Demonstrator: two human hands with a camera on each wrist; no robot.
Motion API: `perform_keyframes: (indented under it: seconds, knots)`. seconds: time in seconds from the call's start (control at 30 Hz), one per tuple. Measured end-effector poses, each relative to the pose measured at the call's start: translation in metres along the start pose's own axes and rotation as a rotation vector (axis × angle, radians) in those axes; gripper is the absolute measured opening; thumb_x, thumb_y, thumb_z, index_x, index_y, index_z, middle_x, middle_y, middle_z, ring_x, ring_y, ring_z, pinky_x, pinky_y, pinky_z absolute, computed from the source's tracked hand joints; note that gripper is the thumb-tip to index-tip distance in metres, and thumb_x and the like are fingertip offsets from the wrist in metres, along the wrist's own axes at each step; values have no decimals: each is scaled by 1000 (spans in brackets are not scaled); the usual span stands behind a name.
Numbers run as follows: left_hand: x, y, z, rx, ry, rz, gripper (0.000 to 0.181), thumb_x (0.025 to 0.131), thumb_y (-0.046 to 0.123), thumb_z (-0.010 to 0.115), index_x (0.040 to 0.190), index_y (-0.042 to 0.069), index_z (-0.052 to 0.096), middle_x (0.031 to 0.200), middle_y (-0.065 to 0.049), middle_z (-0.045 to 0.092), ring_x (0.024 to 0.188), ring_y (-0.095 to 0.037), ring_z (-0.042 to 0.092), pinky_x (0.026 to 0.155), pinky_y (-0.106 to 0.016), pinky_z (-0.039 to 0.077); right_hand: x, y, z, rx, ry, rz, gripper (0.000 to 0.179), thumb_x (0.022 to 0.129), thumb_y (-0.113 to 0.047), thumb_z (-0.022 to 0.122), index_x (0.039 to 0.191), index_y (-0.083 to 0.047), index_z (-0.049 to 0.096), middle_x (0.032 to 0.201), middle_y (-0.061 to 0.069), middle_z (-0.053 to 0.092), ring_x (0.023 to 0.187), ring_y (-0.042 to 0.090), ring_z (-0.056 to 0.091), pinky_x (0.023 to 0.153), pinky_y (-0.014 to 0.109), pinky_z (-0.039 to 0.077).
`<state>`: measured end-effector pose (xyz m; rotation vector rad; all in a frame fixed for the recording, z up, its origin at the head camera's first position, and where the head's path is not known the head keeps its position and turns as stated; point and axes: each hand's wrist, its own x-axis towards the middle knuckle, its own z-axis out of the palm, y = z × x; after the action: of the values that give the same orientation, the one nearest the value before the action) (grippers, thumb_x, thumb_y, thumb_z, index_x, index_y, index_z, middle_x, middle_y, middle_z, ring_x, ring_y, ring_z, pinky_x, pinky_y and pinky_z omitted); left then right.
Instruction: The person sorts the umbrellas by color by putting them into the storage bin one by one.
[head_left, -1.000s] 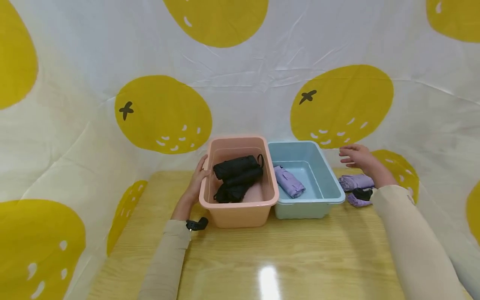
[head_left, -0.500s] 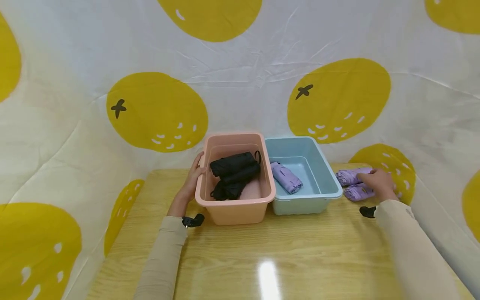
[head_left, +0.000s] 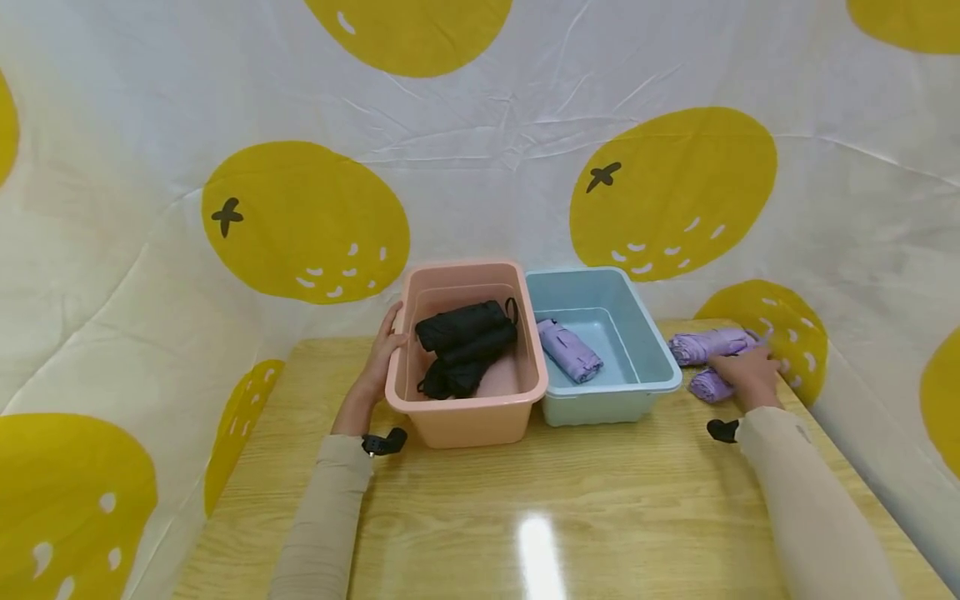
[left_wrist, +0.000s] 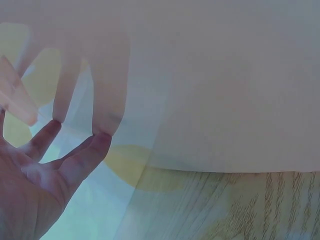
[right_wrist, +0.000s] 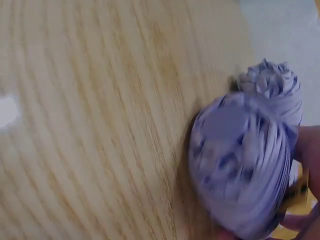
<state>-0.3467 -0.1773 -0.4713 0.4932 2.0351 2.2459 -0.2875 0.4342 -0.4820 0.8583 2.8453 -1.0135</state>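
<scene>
- White cloth (head_left: 487, 192) with yellow fruit print, stands behind everything.
- Wood surface (head_left: 637, 500), both tubs and two loose rolls on it.
- Pink tub (head_left: 468, 425), left of centre; holds the black bundle.
- Blue tub (head_left: 600, 408), close against pink tub's right side; one purple roll inside, most of its floor showing.
- Black bundle (head_left: 457, 333), folded cloth-like pieces heaped in pink tub, a loop at the right end.
- My left grip (head_left: 377, 358), relaxed, fingers resting on pink tub's outer left side; well apart from the loose rolls.
- My right grip (head_left: 752, 373), fingers closed round the near roll (right_wrist: 240, 170), right of blue tub. Roll lies under and left of my palm, long axis slanting away to the right, partly hidden. Blue tub is off to my left; right hand clearly the nearer one.
- Far roll (head_left: 701, 345), just beyond the near one, long axis roughly left-right.
- Boxed roll (head_left: 570, 350), purple, slanted along blue tub's left side.
</scene>
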Motion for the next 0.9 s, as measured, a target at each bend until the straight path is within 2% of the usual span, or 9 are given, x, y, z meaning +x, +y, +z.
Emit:
perform_keyframes:
  seconds: [0.1, 0.3, 0.53, 0.67, 0.77, 0.9]
  knots:
    - [0, 0, 1, -10, -3, 1, 63, 100, 23, 40, 157, 30, 13, 155, -14, 17, 128, -39, 35, 104, -54, 30, -4, 0, 2, -40, -37, -40, 111, 85, -38, 65, 142, 20, -11, 135, 55, 6, 120, 68, 22, 100, 67, 26]
    - [-1, 0, 2, -13, -2, 14, 64, 101, 21, 39, 157, 27, 10, 159, -11, 11, 131, -39, 30, 107, -56, 25, -14, 4, -1, -71, -137, -38, 117, 82, -33, 70, 145, 10, -19, 134, 56, 6, 122, 68, 17, 100, 68, 23]
    - [-2, 2, 3, -32, 0, 13, 63, 101, 18, 37, 157, 28, 11, 159, -7, 11, 129, -37, 33, 107, -54, 26, -23, 14, -8, -162, -200, -89, 121, 75, -34, 78, 143, 17, -8, 124, 52, 26, 112, 63, 34, 94, 64, 33]
    - [0, 2, 2, -42, -15, 8, 64, 101, 17, 36, 158, 26, 8, 160, -8, 8, 130, -37, 31, 108, -52, 25, -24, 24, -9, -185, -242, -136, 121, 73, -30, 78, 144, 15, -10, 122, 53, 24, 107, 62, 34, 89, 65, 35]
    - [0, 1, 1, -58, -15, 13, 65, 101, 16, 37, 158, 25, 8, 161, -10, 6, 132, -38, 30, 108, -53, 24, -24, 32, -5, -192, -214, -191, 118, 76, -30, 76, 146, 13, -8, 121, 54, 24, 105, 63, 35, 85, 65, 36]
    - [-2, 1, 1, -42, -12, 20, 64, 101, 18, 37, 158, 27, 8, 161, -8, 7, 136, -36, 27, 108, -54, 23, -25, 43, -1, -185, -143, -246, 108, 80, -35, 72, 147, 11, 1, 120, 50, 32, 102, 61, 42, 80, 62, 39]
